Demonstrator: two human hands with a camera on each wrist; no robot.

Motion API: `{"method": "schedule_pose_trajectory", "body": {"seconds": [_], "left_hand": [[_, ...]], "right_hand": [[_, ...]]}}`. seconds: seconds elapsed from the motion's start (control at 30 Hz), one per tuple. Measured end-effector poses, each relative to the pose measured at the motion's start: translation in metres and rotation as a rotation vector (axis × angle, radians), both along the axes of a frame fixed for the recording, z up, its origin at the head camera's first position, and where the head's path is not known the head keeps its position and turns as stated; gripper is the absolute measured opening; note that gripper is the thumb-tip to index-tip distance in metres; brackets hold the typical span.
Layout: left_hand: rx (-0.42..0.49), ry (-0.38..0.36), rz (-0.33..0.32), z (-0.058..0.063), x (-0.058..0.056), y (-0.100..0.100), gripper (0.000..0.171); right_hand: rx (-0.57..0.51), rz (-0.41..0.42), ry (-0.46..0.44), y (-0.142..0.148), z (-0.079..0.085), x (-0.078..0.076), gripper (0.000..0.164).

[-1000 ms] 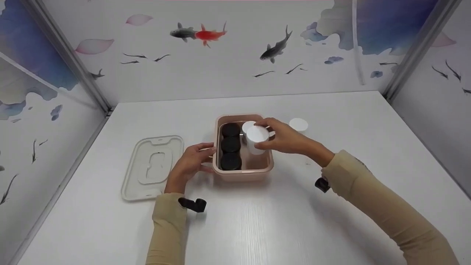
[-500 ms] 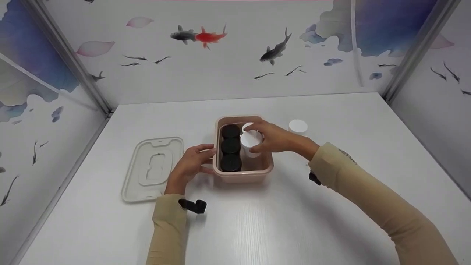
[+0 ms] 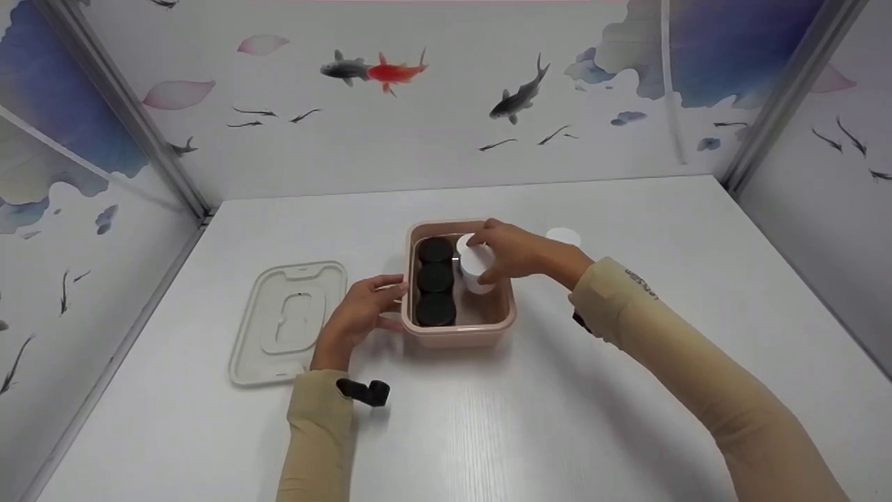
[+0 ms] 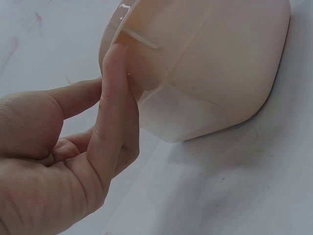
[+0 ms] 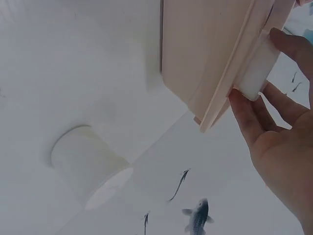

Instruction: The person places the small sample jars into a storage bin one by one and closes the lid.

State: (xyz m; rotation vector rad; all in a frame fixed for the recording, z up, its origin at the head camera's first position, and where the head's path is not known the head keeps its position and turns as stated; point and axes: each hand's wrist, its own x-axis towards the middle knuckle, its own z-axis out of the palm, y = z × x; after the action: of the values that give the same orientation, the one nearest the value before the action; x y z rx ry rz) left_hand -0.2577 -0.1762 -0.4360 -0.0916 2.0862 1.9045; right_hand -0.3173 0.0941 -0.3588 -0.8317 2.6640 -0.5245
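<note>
In the head view, my right hand (image 3: pixel 516 247) grips a white lidded jar (image 3: pixel 479 261) from above, inside the right half of a pink storage box (image 3: pixel 460 329). Fingers and thumb hold the jar's sides near its top, and it leans slightly. A second white jar (image 3: pixel 465 242) sits behind it, partly covered by my fingers. Three black-lidded jars (image 3: pixel 436 279) stand in a row along the box's left side. My left hand (image 3: pixel 362 310) rests its extended fingers against the left wall, right under the rim (image 4: pixel 110 36) in the left wrist view.
A pale, translucent lid (image 3: pixel 289 324) lies flat on the white table (image 3: pixel 432 432), left of the box. Another white jar (image 3: pixel 563 236) stands behind my right wrist; the right wrist view shows this jar (image 5: pixel 90 164) upright beside the box. Printed wall panels (image 3: pixel 432 139) enclose the table.
My right hand has carried the white jar slightly left and lower into the box, its forearm following leftward. The left hand keeps its place at the box wall.
</note>
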Motion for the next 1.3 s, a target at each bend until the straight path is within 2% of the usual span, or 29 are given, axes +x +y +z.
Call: {"method": "schedule_pose_trajectory", "body": {"seconds": [0.23, 0.4, 0.63, 0.9, 1.0, 1.1, 1.2, 1.3], "left_hand": [[0.008, 0.009, 0.004, -0.002, 0.001, 0.000, 0.047], [0.004, 0.006, 0.003, -0.001, 0.001, 0.000, 0.047], [0.003, 0.014, -0.005, -0.001, 0.000, -0.001, 0.048], [0.004, 0.006, -0.003, -0.002, 0.000, -0.002, 0.048], [0.004, 0.007, 0.000, -0.001, 0.000, -0.002, 0.047], [0.004, 0.005, 0.001, -0.002, 0.001, -0.002, 0.047], [0.003, 0.006, 0.000, -0.002, 0.000, -0.001, 0.047], [0.003, 0.007, 0.004, -0.002, 0.000, -0.001, 0.047]], "right_hand": [[0.047, 0.021, 0.014, -0.007, -0.005, 0.001, 0.068], [0.074, 0.001, 0.011, -0.012, -0.008, 0.002, 0.067], [0.054, 0.015, 0.032, -0.015, -0.015, 0.004, 0.050], [0.034, 0.077, 0.101, -0.016, -0.023, 0.004, 0.044], [0.010, 0.103, 0.123, -0.014, -0.023, 0.003, 0.044], [-0.034, 0.101, 0.104, -0.008, -0.021, 0.001, 0.049], [-0.096, 0.064, 0.094, 0.003, -0.017, -0.001, 0.052], [-0.194, 0.026, 0.133, 0.017, -0.016, -0.004, 0.049]]}}
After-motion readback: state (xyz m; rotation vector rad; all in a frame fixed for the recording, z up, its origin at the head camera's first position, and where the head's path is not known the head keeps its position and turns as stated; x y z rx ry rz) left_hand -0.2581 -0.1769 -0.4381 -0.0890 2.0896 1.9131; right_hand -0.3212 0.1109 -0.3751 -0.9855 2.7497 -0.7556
